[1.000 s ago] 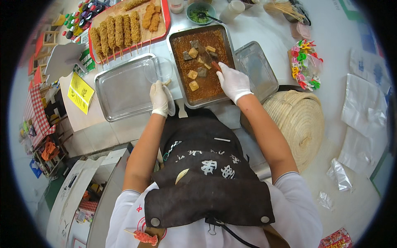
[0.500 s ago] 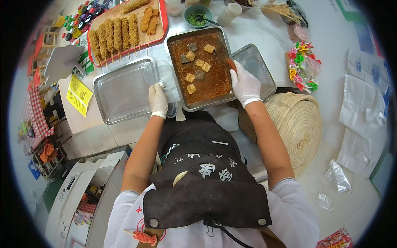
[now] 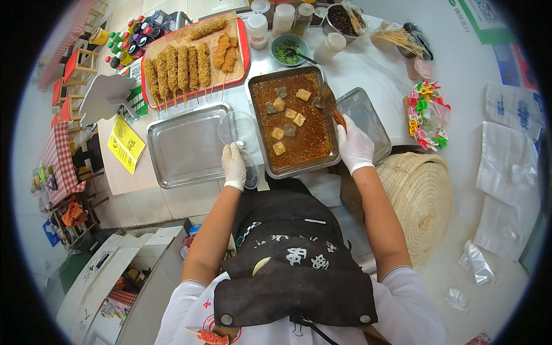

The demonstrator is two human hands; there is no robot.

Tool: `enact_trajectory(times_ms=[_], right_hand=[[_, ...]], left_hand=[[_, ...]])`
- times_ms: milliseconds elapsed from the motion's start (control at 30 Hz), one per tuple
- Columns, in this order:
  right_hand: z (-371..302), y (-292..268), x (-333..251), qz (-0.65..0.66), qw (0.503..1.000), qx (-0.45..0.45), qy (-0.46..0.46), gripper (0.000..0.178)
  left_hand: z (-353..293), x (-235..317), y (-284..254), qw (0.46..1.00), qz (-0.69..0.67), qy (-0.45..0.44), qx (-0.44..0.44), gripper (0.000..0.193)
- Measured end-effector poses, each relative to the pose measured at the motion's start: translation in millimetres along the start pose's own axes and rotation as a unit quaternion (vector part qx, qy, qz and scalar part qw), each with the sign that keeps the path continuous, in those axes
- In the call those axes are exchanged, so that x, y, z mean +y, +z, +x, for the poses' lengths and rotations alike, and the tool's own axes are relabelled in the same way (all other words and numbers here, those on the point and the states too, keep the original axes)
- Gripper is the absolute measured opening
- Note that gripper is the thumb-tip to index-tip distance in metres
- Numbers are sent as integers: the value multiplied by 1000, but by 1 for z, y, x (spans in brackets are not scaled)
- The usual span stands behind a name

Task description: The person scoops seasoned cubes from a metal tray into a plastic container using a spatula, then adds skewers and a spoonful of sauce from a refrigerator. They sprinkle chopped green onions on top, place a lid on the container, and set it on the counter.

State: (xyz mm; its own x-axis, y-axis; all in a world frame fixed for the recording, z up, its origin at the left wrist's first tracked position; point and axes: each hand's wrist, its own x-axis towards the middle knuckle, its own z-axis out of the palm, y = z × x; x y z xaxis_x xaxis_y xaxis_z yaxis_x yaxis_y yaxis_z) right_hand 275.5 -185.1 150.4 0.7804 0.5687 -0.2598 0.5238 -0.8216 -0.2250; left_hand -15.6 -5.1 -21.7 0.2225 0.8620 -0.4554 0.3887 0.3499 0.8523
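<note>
My left hand (image 3: 233, 165), in a white glove, pinches the edge of a clear round plastic bowl (image 3: 237, 129), which overlaps the right end of a bare metal tray (image 3: 188, 175). My gloved right hand (image 3: 355, 146) grips the wooden handle (image 3: 339, 118) of a flat-bladed tool. Its dark blade (image 3: 327, 98) lies along the right side of a metal tray of brown sauce (image 3: 296, 152). Several golden tofu cubes (image 3: 303, 95) and dark grey cubes (image 3: 290, 131) sit in the sauce.
Breaded skewers (image 3: 183, 69) lie on a red-rimmed tray (image 3: 246, 52). Behind the sauce stand a bowl of chopped greens (image 3: 282, 50) and seasoning jars (image 3: 283, 20). Another metal tray (image 3: 376, 135), colourful clips (image 3: 425, 112) and a woven straw lid (image 3: 417, 201) are at right.
The whole view has shifted, so the table and both hands appear further right and lower. Both hands keep their holds, and the cubes lie as before.
</note>
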Motion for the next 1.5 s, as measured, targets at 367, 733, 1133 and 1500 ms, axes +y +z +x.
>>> enact_trajectory(times_ms=[367, 733, 1133, 1500], right_hand=[[8, 7, 0, -43, 998, 11, -37, 41], [15, -1, -12, -51, 997, -41, -44, 42], [36, -7, -42, -56, 995, -55, -69, 39], [35, -6, -43, -75, 993, -37, -86, 36]], left_hand=[[-4, 12, -4, 998, 66, 4, 23, 41], [-12, 24, -19, 996, 87, -9, 19, 44], [-9, 37, -23, 992, 124, 6, -24, 50], [-24, 29, -19, 988, -31, -60, -139, 43]])
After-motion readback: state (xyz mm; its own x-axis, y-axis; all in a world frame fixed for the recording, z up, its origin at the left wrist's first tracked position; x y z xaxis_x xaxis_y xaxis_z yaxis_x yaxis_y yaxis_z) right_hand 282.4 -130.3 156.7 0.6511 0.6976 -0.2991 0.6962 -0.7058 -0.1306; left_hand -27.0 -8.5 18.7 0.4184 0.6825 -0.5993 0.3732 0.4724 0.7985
